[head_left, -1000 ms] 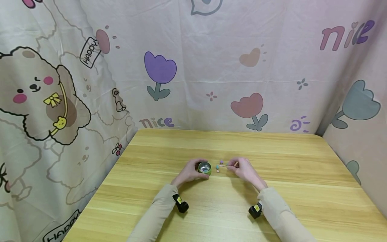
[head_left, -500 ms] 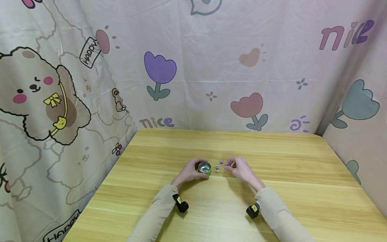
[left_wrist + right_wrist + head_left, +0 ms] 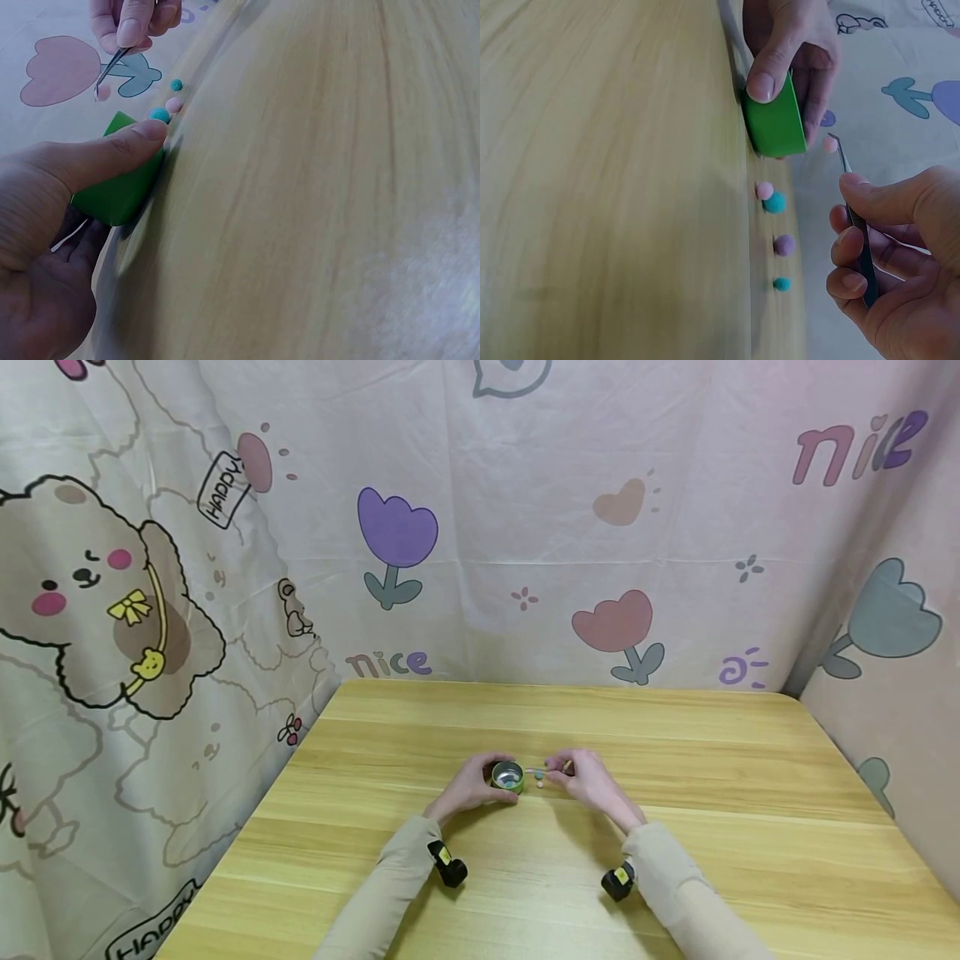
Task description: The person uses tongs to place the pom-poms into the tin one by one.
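My left hand grips a small round green tin, thumb on one side and fingers round the other. Its top is uncovered, with a silvery inside and small pale bits at the bottom. My right hand holds bent-tip tweezers; a pale pink pom-pom sits at their tips, raised just to the right of the tin. On the table beside the tin lie another pink pom-pom, a teal one, a purple one and a smaller teal one.
A wood-grain table extends around both hands. Printed curtains hang behind it and along its sides. Each sleeve carries a black wrist camera, one on the left and one on the right.
My right hand has moved left, bringing the tweezers and the pink pom-pom from over the loose pom-poms up close to the tin. The left hand and the tin stay in place.
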Available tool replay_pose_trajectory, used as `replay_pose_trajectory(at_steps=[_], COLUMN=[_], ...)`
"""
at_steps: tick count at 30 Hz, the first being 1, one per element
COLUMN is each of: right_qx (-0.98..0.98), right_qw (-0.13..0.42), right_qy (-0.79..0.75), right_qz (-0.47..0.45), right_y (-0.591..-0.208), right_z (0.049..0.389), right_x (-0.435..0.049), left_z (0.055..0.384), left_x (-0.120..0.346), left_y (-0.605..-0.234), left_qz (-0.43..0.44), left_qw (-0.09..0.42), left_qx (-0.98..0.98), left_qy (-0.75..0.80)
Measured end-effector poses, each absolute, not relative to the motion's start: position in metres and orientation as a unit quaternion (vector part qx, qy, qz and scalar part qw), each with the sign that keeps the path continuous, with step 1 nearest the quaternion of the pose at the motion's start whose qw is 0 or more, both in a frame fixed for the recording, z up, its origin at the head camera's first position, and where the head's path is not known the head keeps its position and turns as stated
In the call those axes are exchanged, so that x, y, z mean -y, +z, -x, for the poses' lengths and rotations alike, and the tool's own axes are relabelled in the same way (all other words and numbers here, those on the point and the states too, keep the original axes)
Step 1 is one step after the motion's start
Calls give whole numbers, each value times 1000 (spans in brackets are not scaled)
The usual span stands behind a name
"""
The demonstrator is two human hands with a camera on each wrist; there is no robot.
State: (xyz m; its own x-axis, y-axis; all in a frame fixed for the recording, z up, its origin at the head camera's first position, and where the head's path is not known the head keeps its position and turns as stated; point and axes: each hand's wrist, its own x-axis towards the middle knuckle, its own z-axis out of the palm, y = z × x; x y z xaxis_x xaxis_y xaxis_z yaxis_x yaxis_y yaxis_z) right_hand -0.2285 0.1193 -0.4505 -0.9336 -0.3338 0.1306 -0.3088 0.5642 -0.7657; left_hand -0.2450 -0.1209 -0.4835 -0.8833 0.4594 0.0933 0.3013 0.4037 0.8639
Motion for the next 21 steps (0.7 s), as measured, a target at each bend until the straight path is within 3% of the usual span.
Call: replay_pose_trajectory(at_steps=[21], right_qx=[-873], right_qw=[20], right_qy=[-436], right_qz=[219], right_y=[-453], right_z=[231], right_x=[-106], left_z=[246], left_x=[123], left_y=[-483], left_qz=[-221], left_qw=[84], left_qx=[-844], left_qy=[482])
